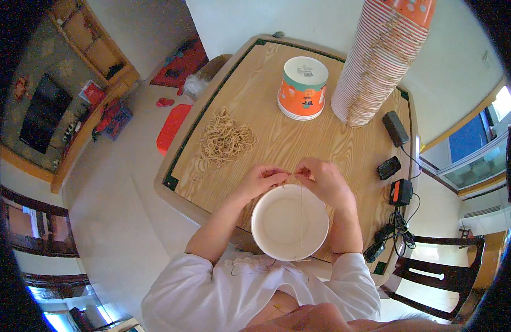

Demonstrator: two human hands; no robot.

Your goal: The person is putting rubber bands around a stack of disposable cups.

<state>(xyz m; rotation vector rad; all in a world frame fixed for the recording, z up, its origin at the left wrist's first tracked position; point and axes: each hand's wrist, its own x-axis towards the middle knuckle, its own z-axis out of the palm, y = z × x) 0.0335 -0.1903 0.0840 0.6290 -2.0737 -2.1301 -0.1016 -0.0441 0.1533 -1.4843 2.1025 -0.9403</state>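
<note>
Tallied one bench [333,145], two hands (one left hand [261,181], one right hand [327,180]) and one open white tub [280,218]. Logged at least one strand of twine [301,210], one heap of twine [227,137] and two stacks of tubs: one short stack [302,95], at least two deep by the rims; one tall stack [358,66], dozens deep, exact number not resolvable. Counted, in black electrical items, one power brick [395,128], one small cradle [388,167], one box with an orange face [400,192], one cable bundle [398,224], loops too tangled to number. Noted also one dark chair [439,275], one television [45,113].
</note>
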